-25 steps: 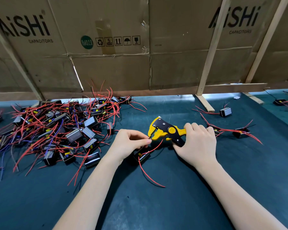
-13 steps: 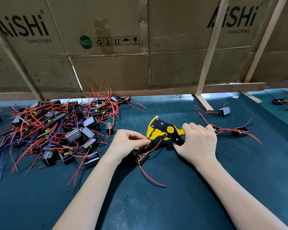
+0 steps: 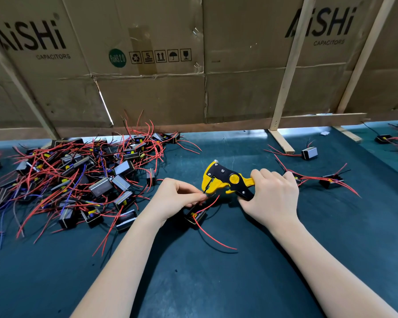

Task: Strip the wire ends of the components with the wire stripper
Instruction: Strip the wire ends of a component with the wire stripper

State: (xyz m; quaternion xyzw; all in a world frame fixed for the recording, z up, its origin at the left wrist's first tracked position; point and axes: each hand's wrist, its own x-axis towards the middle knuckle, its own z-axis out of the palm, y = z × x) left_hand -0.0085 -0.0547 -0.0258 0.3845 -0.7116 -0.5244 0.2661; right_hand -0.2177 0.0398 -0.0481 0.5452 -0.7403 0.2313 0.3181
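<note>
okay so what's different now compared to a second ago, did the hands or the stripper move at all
Very little. The wire stripper in the right hand shifted slightly left, toward the left hand, which keeps pinching a wire end at the tool's mouth. Neither hand took hold of anything new or let go. The component below the left hand, the pile and the mat stayed put.

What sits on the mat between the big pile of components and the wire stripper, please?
In the head view, the left hand lies between the pile of components and the wire stripper, pinching a wire end at its head.
</note>
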